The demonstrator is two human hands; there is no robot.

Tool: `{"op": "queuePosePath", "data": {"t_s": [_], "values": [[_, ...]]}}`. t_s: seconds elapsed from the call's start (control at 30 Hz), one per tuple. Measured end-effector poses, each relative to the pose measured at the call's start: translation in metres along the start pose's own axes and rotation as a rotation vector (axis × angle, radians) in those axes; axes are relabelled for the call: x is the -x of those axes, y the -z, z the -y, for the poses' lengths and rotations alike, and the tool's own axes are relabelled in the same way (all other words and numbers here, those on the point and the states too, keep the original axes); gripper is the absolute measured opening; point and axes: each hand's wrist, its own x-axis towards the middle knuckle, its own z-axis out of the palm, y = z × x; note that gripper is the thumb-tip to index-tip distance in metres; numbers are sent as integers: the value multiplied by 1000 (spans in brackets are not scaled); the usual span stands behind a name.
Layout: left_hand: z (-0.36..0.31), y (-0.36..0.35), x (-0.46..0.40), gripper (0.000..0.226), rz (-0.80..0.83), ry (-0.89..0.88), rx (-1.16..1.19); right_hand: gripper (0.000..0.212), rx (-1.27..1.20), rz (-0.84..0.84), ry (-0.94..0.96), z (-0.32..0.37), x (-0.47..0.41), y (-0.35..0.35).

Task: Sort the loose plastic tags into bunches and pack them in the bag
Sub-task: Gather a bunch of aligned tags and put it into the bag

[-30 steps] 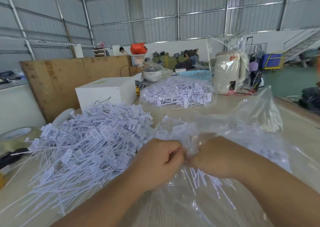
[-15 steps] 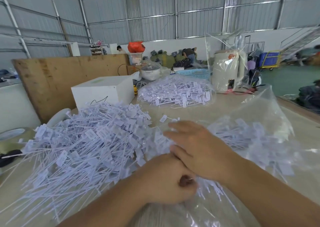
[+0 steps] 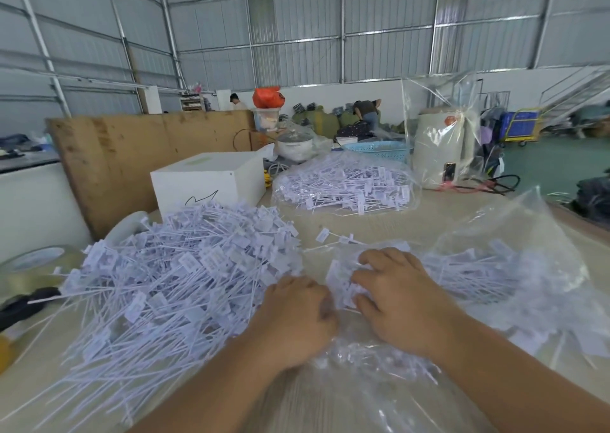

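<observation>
Leftmost, we have the big heap of loose white plastic tags [image 3: 171,281], thin stems with small flat label heads, spread over the pale tabletop [image 3: 369,224]; most stems run from near-left up toward far-right, heads crowded at the far side. Our left hand [image 3: 297,317] sits at the heap's right edge, fingers curled under into a fist; it seems to pinch the film or a few stems, though we cannot tell exactly what lies inside the curl. Just beside it, almost knuckle to knuckle, our right hand [image 3: 396,294] lies on a bunch of tags [image 3: 343,281] gathered in the clear, crinkly plastic bag [image 3: 515,257], its fingers bent loosely over the label heads and pointing left. That bunch sits directly under and ahead of the right fingertips, between the two hands, so we judge the right hand the nearer one for pressing it deeper. Further right, more tags [image 3: 468,271] already lie inside the bag, their stems running roughly left to right. Well beyond both hands, a second filled clear bag of tags [image 3: 346,185] rests apart near the white box [image 3: 211,182].
</observation>
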Motion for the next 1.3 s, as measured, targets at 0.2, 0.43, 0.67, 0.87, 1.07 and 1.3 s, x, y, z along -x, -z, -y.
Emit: {"op": "queuePosePath", "data": {"t_s": [0.2, 0.43, 0.67, 0.87, 1.07, 1.3], "values": [[-6, 18, -14, 23, -84, 73, 64, 33, -140, -10, 68, 9, -26, 21], [4, 22, -78, 33, -154, 147, -15, 22, -119, 389, -42, 3, -79, 27], [10, -8, -128, 33, -15, 224, -295, 29, -125, 371, -163, -9, -110, 10], [5, -13, -141, 7, 11, 195, -336, 66, -112, 393, -408, -27, -120, -24], [4, -10, -142, 26, 7, 208, -268, 47, -131, 528, -469, -37, -128, -40], [4, -9, -145, 11, 13, 258, -140, 49, -221, 420, -508, -39, -135, -41]]}}
